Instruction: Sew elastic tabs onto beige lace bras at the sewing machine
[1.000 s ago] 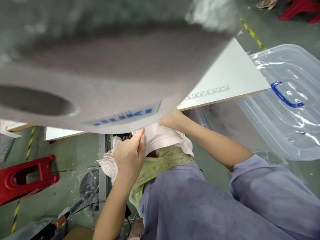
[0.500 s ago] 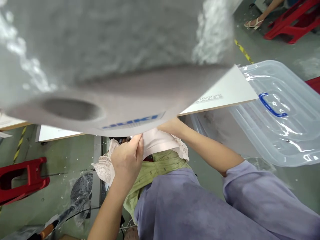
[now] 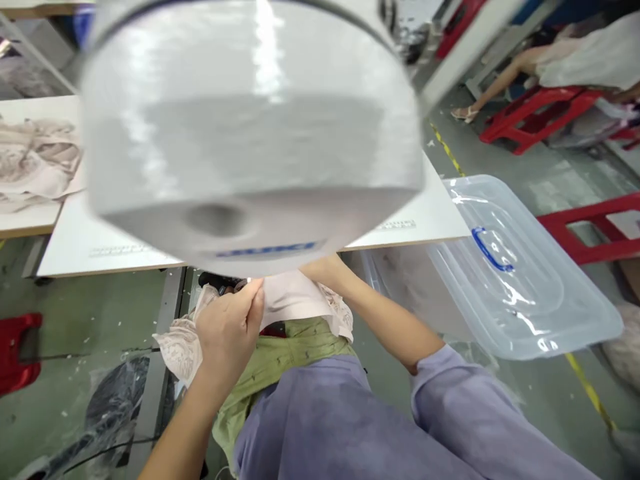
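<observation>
A piece of pale pink fabric with lace edges [image 3: 295, 297] hangs at the table's front edge, over my lap. My left hand [image 3: 230, 327] is closed on its left part, thumb pressed against the fingers, with lace hanging beside the wrist. My right hand [image 3: 323, 272] reaches to the fabric's right side; its fingers are hidden behind the sewing machine head [image 3: 250, 153]. That large white head, with blue lettering along its lower edge, fills the upper middle and hides the needle area.
The white table [image 3: 440, 213] runs under the machine. At the left lies a heap of pale lace fabric [image 3: 37, 160]. A clear lid with a blue handle [image 3: 530, 293] covers a bin at the right. Red stools [image 3: 540, 117] and a seated person are farther back.
My view has tilted up and drawn back, so the machine head looks smaller and more table shows, including the lace heap. Both hands keep nearly the same pose at the fabric.
</observation>
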A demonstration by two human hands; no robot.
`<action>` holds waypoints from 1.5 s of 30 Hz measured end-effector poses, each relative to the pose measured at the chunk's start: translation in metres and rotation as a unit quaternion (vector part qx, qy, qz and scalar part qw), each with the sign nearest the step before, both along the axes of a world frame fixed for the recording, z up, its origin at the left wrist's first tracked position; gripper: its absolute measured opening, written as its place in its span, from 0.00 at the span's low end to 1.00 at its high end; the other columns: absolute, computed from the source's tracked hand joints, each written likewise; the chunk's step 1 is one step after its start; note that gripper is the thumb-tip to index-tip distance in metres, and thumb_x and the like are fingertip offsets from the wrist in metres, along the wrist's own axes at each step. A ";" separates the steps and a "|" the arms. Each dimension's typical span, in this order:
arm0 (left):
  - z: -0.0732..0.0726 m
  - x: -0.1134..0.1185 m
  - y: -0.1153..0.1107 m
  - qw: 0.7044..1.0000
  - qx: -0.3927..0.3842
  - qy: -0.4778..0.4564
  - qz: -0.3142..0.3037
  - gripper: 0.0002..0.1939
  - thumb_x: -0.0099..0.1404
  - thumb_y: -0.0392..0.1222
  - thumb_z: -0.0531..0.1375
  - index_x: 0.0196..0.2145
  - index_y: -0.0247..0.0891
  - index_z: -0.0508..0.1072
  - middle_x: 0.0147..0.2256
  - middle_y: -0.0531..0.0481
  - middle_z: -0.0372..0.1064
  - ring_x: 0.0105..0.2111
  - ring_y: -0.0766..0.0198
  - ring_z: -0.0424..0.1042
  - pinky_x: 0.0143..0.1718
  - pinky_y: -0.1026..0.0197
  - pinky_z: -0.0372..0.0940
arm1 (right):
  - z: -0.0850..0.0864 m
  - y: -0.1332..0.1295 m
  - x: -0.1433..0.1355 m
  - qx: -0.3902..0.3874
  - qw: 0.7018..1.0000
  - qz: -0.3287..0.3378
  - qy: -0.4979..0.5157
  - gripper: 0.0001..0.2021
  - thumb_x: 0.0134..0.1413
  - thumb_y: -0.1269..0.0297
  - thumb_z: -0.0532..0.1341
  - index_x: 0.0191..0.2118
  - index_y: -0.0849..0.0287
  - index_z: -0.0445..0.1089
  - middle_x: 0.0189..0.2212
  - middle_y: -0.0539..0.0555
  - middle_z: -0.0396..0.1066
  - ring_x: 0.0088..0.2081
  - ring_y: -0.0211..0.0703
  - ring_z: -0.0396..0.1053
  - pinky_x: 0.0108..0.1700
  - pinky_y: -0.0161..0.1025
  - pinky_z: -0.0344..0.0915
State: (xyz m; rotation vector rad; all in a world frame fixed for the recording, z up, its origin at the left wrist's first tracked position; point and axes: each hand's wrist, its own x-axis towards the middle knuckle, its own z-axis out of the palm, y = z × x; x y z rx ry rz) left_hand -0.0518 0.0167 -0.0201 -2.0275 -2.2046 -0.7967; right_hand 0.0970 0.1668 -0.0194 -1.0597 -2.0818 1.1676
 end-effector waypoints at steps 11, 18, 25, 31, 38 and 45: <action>-0.013 -0.007 -0.012 0.995 0.057 -0.085 0.018 0.17 0.75 0.44 0.52 0.46 0.39 0.80 0.33 0.51 0.82 0.30 0.63 0.78 0.31 0.62 0.65 | -0.030 -0.005 0.001 0.020 0.998 0.054 -0.039 0.22 0.54 0.43 0.59 0.44 0.53 0.76 0.41 0.58 0.79 0.51 0.61 0.72 0.52 0.56 0.72; -0.014 -0.002 -0.010 0.993 0.056 -0.102 0.017 0.16 0.75 0.44 0.52 0.46 0.40 0.79 0.34 0.52 0.82 0.31 0.64 0.79 0.32 0.62 0.66 | -0.038 -0.002 0.005 0.030 0.996 0.044 -0.078 0.16 0.56 0.48 0.59 0.41 0.52 0.77 0.35 0.56 0.79 0.48 0.61 0.73 0.49 0.55 0.73; -0.013 0.000 -0.008 0.994 0.059 -0.092 0.015 0.16 0.75 0.44 0.52 0.45 0.40 0.80 0.35 0.51 0.82 0.32 0.61 0.79 0.32 0.61 0.65 | -0.036 0.001 0.006 0.050 0.995 0.038 -0.071 0.14 0.57 0.51 0.57 0.32 0.53 0.75 0.30 0.55 0.77 0.45 0.57 0.73 0.49 0.52 0.71; -0.009 0.001 -0.008 0.992 0.039 -0.120 0.020 0.17 0.75 0.44 0.52 0.46 0.40 0.80 0.36 0.52 0.82 0.32 0.63 0.79 0.31 0.63 0.65 | -0.029 -0.003 0.004 0.026 0.999 0.008 0.023 0.14 0.56 0.51 0.60 0.37 0.56 0.75 0.35 0.55 0.79 0.45 0.53 0.74 0.51 0.48 0.70; -0.005 0.002 -0.008 0.984 0.010 -0.172 0.031 0.17 0.74 0.44 0.53 0.47 0.39 0.80 0.41 0.51 0.82 0.37 0.62 0.80 0.36 0.64 0.67 | -0.019 -0.021 0.001 -0.054 0.992 -0.026 0.113 0.14 0.61 0.53 0.59 0.44 0.57 0.74 0.44 0.55 0.78 0.49 0.50 0.74 0.52 0.44 0.69; 0.006 0.000 -0.018 0.987 -0.010 -0.160 0.009 0.13 0.73 0.42 0.55 0.44 0.41 0.80 0.38 0.53 0.82 0.35 0.63 0.78 0.33 0.64 0.64 | -0.044 -0.056 0.015 -0.361 0.895 -0.058 0.256 0.23 0.53 0.39 0.65 0.41 0.54 0.70 0.33 0.50 0.73 0.33 0.41 0.70 0.35 0.37 0.68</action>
